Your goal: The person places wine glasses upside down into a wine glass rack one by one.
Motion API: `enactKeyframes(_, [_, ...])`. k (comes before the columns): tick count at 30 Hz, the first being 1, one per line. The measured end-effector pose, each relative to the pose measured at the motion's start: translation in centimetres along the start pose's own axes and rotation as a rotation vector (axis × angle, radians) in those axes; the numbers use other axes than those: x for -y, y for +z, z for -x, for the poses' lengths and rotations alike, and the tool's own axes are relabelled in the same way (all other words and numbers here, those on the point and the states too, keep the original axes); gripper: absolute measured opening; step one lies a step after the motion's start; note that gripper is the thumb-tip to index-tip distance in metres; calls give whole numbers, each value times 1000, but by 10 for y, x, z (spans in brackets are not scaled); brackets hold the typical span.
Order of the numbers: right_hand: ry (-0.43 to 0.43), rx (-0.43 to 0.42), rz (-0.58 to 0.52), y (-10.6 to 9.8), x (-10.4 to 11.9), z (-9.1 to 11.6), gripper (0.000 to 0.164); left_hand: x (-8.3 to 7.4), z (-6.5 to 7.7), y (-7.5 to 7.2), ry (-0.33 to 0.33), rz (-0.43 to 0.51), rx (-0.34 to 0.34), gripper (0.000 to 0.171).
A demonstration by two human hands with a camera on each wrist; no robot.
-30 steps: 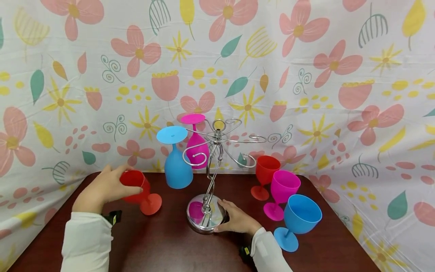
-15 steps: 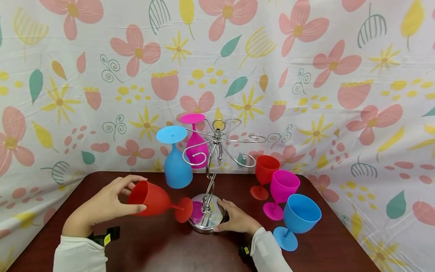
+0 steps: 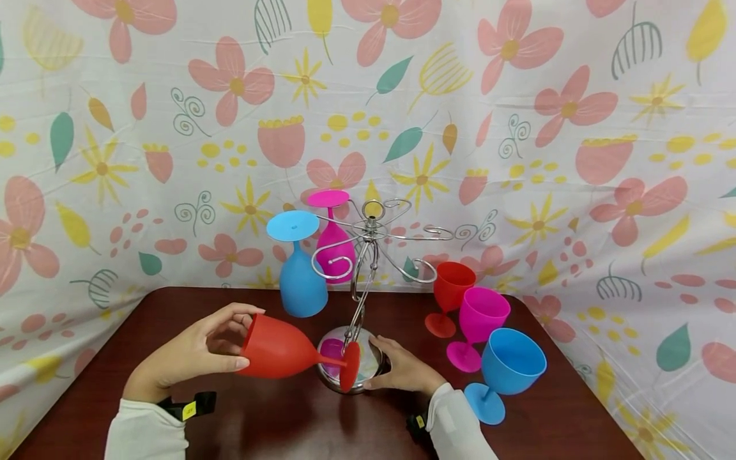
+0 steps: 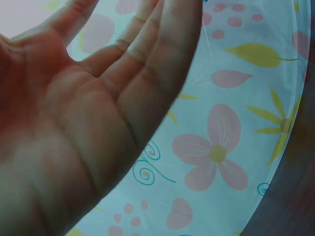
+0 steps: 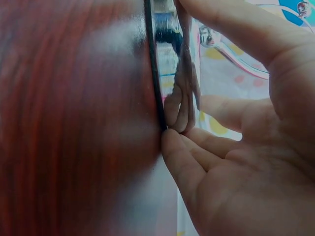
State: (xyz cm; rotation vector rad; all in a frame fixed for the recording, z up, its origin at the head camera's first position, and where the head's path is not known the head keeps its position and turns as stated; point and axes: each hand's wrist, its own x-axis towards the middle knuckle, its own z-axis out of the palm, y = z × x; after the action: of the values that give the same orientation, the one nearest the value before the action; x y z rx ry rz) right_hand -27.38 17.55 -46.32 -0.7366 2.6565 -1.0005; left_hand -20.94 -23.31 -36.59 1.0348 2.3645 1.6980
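In the head view, my left hand (image 3: 192,354) holds a red plastic goblet (image 3: 280,348) on its side, fingers and thumb at the rim. The goblet's foot points right and overlaps the round base (image 3: 367,358) of a chrome goblet rack (image 3: 371,231). My right hand (image 3: 405,369) grips that base at its right edge. Close up in the right wrist view, the fingers lie along the shiny base edge (image 5: 172,73). From the rack's left arms hang a blue goblet (image 3: 301,281) and a pink goblet (image 3: 335,246), upside down. The left wrist view shows only palm and fingers (image 4: 147,64).
On the right of the dark wooden table (image 3: 276,428) another red goblet (image 3: 453,289), a pink goblet (image 3: 482,313) and a blue goblet (image 3: 512,363) stand upright in a row. Several curled wire arms stick out from the rack. A floral cloth (image 3: 368,96) hangs behind.
The left hand has brought the red goblet from the table's left to the rack's base, tipping it from near upright onto its side. The right hand has stayed on the base.
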Motion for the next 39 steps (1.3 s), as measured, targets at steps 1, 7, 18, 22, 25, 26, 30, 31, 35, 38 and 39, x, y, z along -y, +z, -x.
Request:
enactKeyframes(1, [-2, -2, -5, 0, 0, 0, 98, 1, 0, 0, 15, 21, 12, 62])
enactKeyframes(7, [-34, -64, 7, -7, 12, 3, 81, 4, -4, 2, 54, 143, 66, 62])
enactKeyframes(18, [-228, -157, -321, -25, 63, 16, 27, 7, -17, 15, 74, 180, 118, 66])
enactKeyframes(22, [-306, -30, -674, -15, 73, 18, 38, 5, -19, 18, 71, 235, 142, 66])
enactKeyframes(25, [-387, -13, -889, -6, 78, 17, 37, 4, -19, 20, 77, 278, 162, 66])
enactKeyframes(26, [-407, -11, -959, -3, 80, 17, 36, 4, -20, 20, 77, 289, 167, 66])
enactKeyframes(30, [-486, -5, -1185, 6, 86, 16, 31, 4, -21, 22, 77, 319, 178, 66])
enactKeyframes(31, [-499, -4, -1224, 7, 88, 17, 30, 4, -21, 22, 77, 324, 180, 66])
enactKeyframes(35, [-534, -12, -1310, 9, 94, 17, 27, 5, -23, 24, 81, 290, 190, 67])
enactKeyframes(38, [-528, -50, -1316, 9, 97, 19, 23, 5, -24, 24, 71, 252, 201, 66])
enactKeyframes(39, [-526, -69, -1306, 9, 98, 19, 22, 5, -24, 24, 66, 239, 205, 66])
